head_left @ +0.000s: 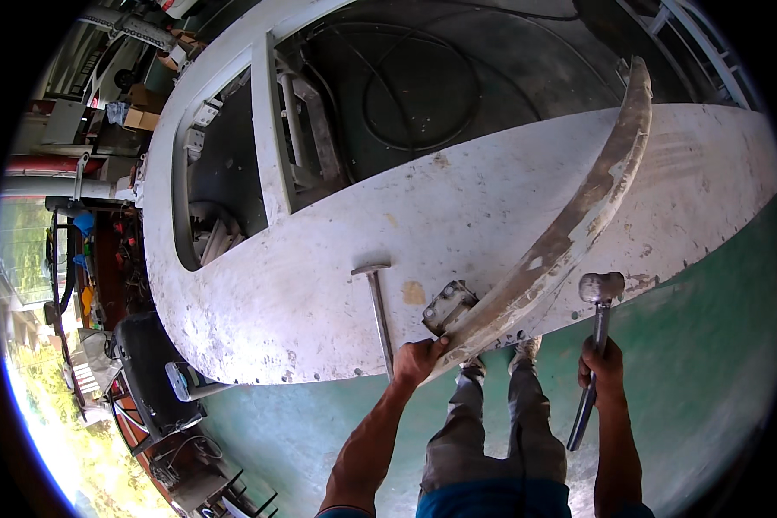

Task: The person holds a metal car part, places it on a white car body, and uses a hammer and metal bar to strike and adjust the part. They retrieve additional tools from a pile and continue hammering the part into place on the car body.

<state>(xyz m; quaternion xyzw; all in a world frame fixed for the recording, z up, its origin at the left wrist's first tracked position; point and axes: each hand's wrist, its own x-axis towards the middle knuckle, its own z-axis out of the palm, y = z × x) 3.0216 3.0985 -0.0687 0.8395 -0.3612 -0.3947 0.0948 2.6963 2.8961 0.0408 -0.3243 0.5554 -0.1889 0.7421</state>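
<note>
Brace the strip, swing the hammer clear

The curved strip slants across the white panel, its far end passing over the panel's far edge. At the panel's near edge, the left hand pinches the strip's near end, fingers curled. Off that edge, the right hand wraps the handle of the hammer. A firm left grip should limit rocking; any blow is best placed well away from those fingers. The T-headed tool and metal block, both on the panel, could get knocked.
</note>
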